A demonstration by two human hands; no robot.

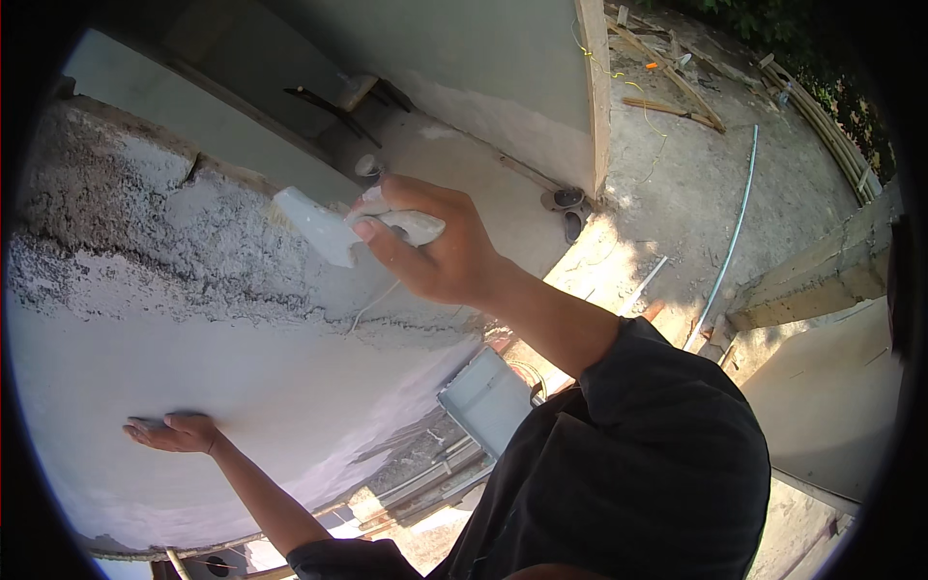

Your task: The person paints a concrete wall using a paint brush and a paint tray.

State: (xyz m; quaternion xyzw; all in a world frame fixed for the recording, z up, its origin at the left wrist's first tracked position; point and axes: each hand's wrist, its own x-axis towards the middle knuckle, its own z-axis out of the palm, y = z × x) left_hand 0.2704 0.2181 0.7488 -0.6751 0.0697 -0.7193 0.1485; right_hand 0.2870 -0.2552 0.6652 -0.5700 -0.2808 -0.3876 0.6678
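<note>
My right hand grips the pale handle of a wide, white-coated paintbrush. The brush's bristle end points left, in front of the rough grey and white upper band of a wall; whether it touches the wall cannot be told. White smears show on the fingers. At the lower left, my left hand is beside the smooth white part of the same wall, fingers extended to the left, with a dark shadow along its upper edge. Nothing held is visible in it.
A grey rectangular panel or tray lies below the wall. Dark shoes stand by a wooden door post. On the concrete ground lie a light blue pipe and wooden strips. A concrete post or beam is at right.
</note>
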